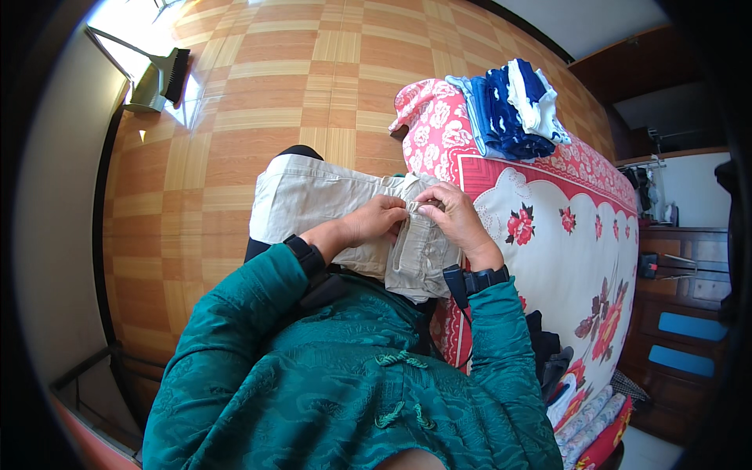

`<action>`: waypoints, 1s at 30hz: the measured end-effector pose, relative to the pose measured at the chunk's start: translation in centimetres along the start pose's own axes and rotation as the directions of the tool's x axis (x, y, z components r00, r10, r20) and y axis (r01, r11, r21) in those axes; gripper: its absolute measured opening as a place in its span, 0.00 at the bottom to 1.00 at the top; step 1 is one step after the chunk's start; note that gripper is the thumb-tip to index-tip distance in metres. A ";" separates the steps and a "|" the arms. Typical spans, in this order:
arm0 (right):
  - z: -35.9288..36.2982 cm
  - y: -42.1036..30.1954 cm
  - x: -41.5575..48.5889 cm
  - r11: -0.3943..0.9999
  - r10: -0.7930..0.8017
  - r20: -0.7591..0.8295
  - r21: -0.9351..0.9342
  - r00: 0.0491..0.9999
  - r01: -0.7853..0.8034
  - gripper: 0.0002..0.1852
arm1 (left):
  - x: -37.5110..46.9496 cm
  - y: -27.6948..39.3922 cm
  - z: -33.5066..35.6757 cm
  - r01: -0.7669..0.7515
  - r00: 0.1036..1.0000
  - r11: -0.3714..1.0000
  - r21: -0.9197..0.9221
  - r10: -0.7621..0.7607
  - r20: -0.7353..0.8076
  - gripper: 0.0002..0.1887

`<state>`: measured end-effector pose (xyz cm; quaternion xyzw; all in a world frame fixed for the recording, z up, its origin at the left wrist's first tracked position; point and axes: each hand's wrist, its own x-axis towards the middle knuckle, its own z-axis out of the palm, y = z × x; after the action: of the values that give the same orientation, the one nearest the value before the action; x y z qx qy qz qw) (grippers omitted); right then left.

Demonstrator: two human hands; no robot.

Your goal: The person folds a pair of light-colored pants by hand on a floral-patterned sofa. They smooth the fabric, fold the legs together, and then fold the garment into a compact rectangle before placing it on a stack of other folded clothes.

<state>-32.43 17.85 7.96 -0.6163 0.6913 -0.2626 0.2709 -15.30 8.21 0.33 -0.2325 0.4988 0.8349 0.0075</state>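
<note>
A cream cloth garment, seemingly trousers (317,197), lies across my lap, its gathered waistband part towards the right. My left hand (379,218) pinches the edge of the waistband from the left, the fingertips partly hidden by cloth. From the right, my right hand (451,212) holds the same edge between thumb and fingers, close beside the left fingertips. Below both hands, the waistband part lies bunched and partly folded over near the bed's edge.
To my right is a bed with a floral bedspread (552,264). A stack of folded blue and white clothes (511,111) sits at its far corner; more folded fabrics (590,420) lie near my right elbow. A broom (176,76) and dustpan (145,91) stand by the left wall.
</note>
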 end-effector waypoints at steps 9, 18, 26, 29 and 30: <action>-0.1 0.4 -0.4 0.994 -0.104 -0.053 0.035 0.993 0.106 0.07 | 0.4 -0.6 0.1 -0.033 0.999 0.994 0.108 0.033 -0.003 0.10; 1.1 0.6 0.6 0.992 -0.039 -0.109 -0.124 0.993 0.025 0.14 | -0.4 0.4 0.1 0.092 0.994 0.988 -0.123 -0.099 -0.052 0.11; 1.7 3.2 -2.2 0.980 -0.048 -0.295 -0.201 0.954 -0.013 0.34 | 0.1 -0.6 1.0 -0.006 1.000 0.994 -0.113 0.008 0.019 0.14; 2.3 5.4 -4.5 0.989 0.100 -0.521 -0.043 0.848 -0.144 0.37 | 0.9 -1.7 -0.2 -0.014 1.000 0.986 -0.167 0.017 0.015 0.15; 2.4 6.1 -5.2 0.971 0.195 -0.532 -0.016 0.824 -0.240 0.37 | 0.9 -2.0 -0.6 -0.003 1.000 0.985 -0.172 0.002 -0.002 0.15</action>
<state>-34.59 23.59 2.21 -0.4484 0.8148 -0.3602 0.0734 -15.36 8.52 -1.97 -0.2325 0.4253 0.8745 -0.0142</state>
